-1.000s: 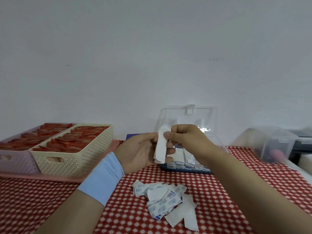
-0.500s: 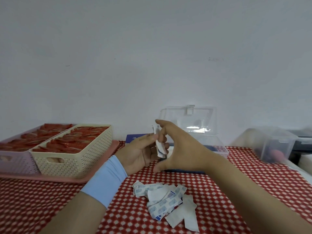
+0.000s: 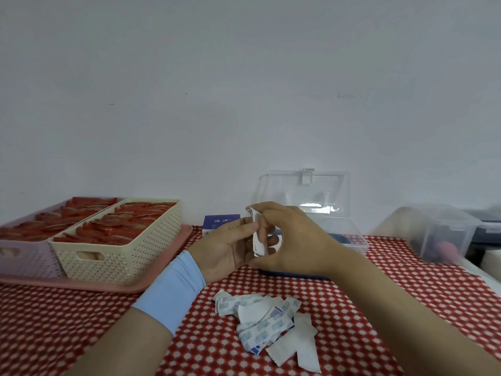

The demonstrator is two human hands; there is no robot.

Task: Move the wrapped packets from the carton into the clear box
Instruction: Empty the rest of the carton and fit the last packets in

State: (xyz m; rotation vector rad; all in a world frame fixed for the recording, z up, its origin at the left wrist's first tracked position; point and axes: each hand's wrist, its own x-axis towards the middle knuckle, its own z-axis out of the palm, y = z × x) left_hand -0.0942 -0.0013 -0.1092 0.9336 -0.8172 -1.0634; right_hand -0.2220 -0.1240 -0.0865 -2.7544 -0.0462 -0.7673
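Holding a small stack of white packets (image 3: 257,237) between left hand (image 3: 230,246) and right hand (image 3: 295,240), both grasping it, before the clear box (image 3: 352,237); loose packets (image 3: 268,324) lie near on worktop (image 3: 379,308).

Both hands raised together, left hand (image 3: 230,246) and right hand (image 3: 295,240) pinching

Cream basket (image 3: 116,245) and lilac basket (image 3: 24,256) share a pink tray (image 3: 162,270).

We seem to be at a home table (image 3: 67,327) under checked cloth, plastic baskets (image 3: 119,248) against a bare wall (image 3: 244,90).
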